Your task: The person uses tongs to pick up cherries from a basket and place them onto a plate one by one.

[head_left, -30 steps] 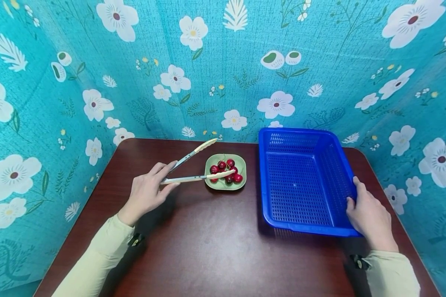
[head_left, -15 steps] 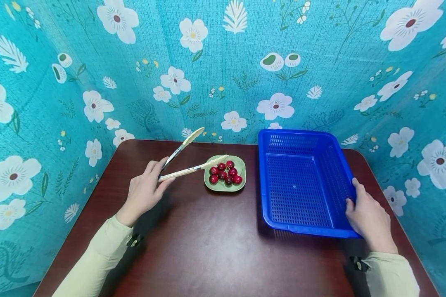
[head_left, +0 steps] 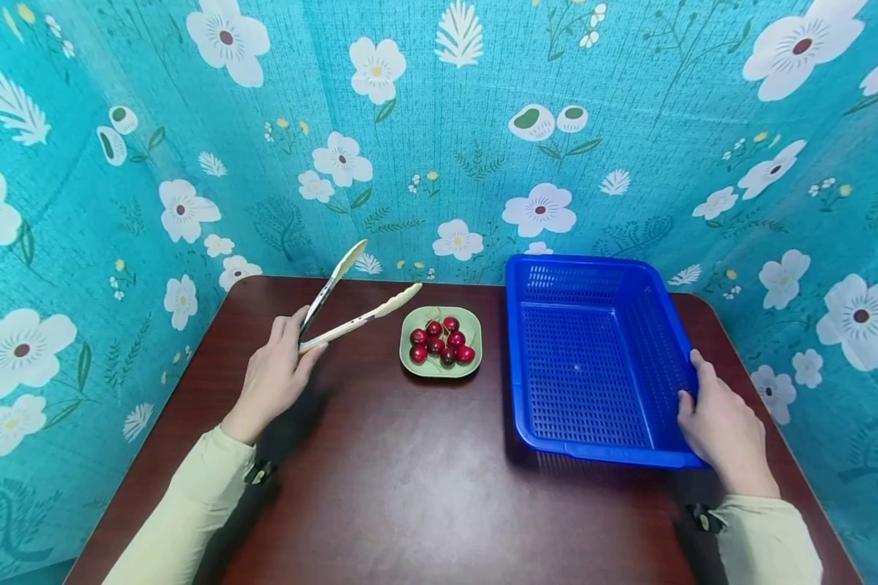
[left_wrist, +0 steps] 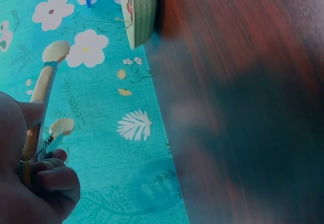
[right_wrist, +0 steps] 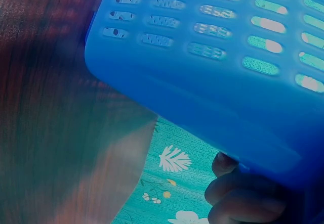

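Note:
My left hand point(head_left: 269, 375) grips a pair of tongs point(head_left: 358, 322) with pale scalloped tips, left of a small green dish point(head_left: 442, 373). The tongs' two arms are spread, with nothing between the tips. Both tips point up and right, beyond the dish's left edge in the head view. Several dark red cherries point(head_left: 435, 345) with thin stems lie in the dish. On the right, my right hand point(head_left: 726, 426) holds the near right rim of a blue perforated plastic basket point(head_left: 593, 449). Below the basket wall point(right_wrist: 202, 107) in the right wrist view, curled fingers point(right_wrist: 243, 204) show at its edge.
Everything is over a dark reddish-brown table point(head_left: 424, 487) with rounded far corners. A turquoise curtain point(head_left: 410, 122) with white flowers hangs behind the table and along both sides. The basket stands right of the dish, a narrow strip of table between them.
The tongs have swung up and left with my left hand, away from over the cherries to beside the dish. Their arms stay spread. My right hand and the basket look unmoved.

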Demonstrator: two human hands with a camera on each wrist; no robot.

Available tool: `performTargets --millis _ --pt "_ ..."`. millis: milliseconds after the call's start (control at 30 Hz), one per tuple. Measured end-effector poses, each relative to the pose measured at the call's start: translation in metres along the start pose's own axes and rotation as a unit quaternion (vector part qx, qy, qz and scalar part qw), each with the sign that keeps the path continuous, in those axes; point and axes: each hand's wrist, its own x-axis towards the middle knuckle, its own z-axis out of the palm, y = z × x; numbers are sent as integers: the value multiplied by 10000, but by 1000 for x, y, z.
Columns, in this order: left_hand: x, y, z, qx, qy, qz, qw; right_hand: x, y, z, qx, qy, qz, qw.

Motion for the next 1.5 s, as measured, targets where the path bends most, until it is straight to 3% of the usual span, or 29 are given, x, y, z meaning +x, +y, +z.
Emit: performTargets --millis 400,733,1033,1500 --pt "-1 -20 9 -327 -204 -545 9978 1 1 2 -8 -31 32 10000" --pt "-4 -28 6 -358 -433 -1123 9921 1 -1 -1 -23 -82 103 9999" --pt "-9 -33 7 -356 -625 -1374 9879 1 -1 0 -9 -57 49 10000" --pt "-15 -39 9 -350 -762 -1421 9863 0 0 0 -7 16 -3 10000"
